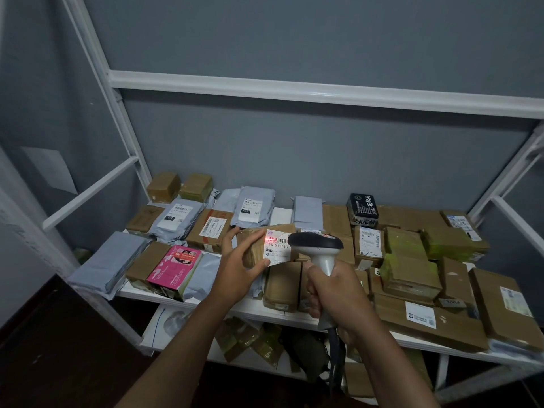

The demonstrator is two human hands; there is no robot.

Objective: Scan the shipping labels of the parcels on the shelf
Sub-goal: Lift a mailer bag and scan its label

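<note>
While the left hand grips a small brown parcel tilted up above the white shelf, the right hand is wrapped around a handheld scanner, whose red light falls on the parcel's white shipping label.

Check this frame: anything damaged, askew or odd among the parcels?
Nothing damaged. The parcels lie jumbled and overlapping, and a grey mailer overhangs the shelf at its left front corner. The scan itself looks normal.
</note>
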